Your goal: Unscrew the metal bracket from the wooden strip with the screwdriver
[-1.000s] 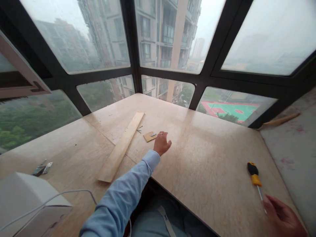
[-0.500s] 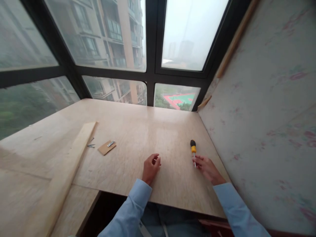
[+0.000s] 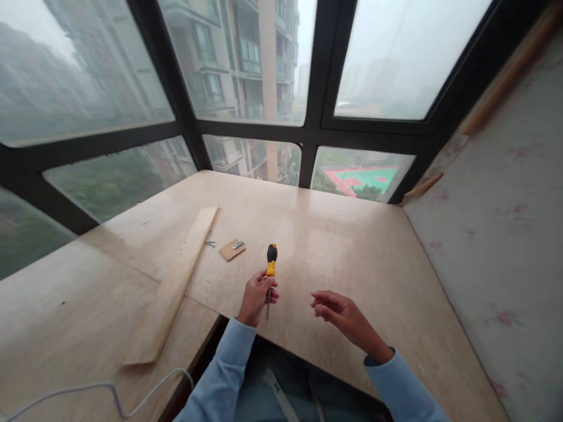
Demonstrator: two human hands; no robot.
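Note:
A screwdriver (image 3: pixel 271 255) with a black and yellow handle stands nearly upright in the picture, handle away from me and shaft toward me. My left hand (image 3: pixel 256 298) is closed around it where the handle meets the shaft. To its right, my right hand (image 3: pixel 336 310) holds nothing; its fingers are stretched out and slightly bent, apart from the screwdriver. Beyond my left hand lies a small brown cardboard piece (image 3: pixel 227 251) with a small metal part (image 3: pixel 238 244) on top. Several screws (image 3: pixel 210 243) lie beside a long wooden board (image 3: pixel 176 293).
The pale countertop (image 3: pixel 352 252) runs up to dark-framed windows (image 3: pixel 308 146). A floral-papered wall (image 3: pixel 492 264) bounds it on the right. A white cable (image 3: pixel 109 385) crosses the front left, near the counter's cut-out edge.
The screwdriver has passed from my right hand to my left. My right hand has let go and moved left. The view has turned left, bringing the white cable into sight.

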